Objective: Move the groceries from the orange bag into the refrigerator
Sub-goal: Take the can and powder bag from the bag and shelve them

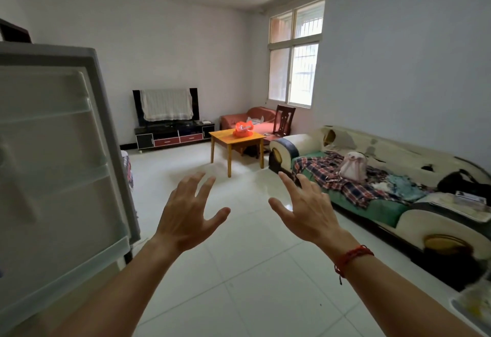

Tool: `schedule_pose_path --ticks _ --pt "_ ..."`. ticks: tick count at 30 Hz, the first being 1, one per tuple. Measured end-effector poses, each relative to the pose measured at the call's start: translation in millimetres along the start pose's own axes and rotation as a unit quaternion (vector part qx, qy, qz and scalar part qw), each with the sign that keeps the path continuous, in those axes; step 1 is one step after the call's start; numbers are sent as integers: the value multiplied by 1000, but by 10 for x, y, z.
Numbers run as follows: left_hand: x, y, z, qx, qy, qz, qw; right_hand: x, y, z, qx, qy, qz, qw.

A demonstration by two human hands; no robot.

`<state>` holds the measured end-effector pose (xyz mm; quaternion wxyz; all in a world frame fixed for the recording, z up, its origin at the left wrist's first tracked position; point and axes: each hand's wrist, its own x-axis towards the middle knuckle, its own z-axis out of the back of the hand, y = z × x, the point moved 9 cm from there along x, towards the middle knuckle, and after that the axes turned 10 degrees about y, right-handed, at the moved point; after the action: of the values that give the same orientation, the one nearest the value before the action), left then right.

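Note:
The orange bag [243, 129] sits on a small yellow wooden table [233, 139] across the room, far from both hands. The refrigerator door [55, 150] stands swung open at the left, its inner shelves facing me and holding nothing I can see. My left hand [186, 214] and my right hand [305, 209] are raised in front of me over the tiled floor, fingers spread, palms away, holding nothing. A red string bracelet circles the right wrist. The refrigerator's interior is out of view.
A cream sofa [385, 177] strewn with clothes and a pink bag runs along the right wall. A TV stand [174, 135] with a cloth-draped television stands at the far wall. A dark wooden chair [284, 121] and a red couch sit behind the table. White tiled floor stretches between me and the table.

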<state>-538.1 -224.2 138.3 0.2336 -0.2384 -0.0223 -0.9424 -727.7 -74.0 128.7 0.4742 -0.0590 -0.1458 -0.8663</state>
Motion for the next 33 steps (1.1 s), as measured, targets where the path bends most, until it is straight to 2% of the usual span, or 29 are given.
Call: schedule_pose_path --ticks 17,24,33 --pt "907 -432 -652 -2 7 -3 1000 684 -844 -47 -4 12 1 1000" --pt "1588 -98 -1140 0 7 -7 1000 1496 -1037 -364 -22 7 -1 1000" --pt "2868 762 -1953 -2 41 34 999 3136 -1153 -919 -45 25 -5 999"
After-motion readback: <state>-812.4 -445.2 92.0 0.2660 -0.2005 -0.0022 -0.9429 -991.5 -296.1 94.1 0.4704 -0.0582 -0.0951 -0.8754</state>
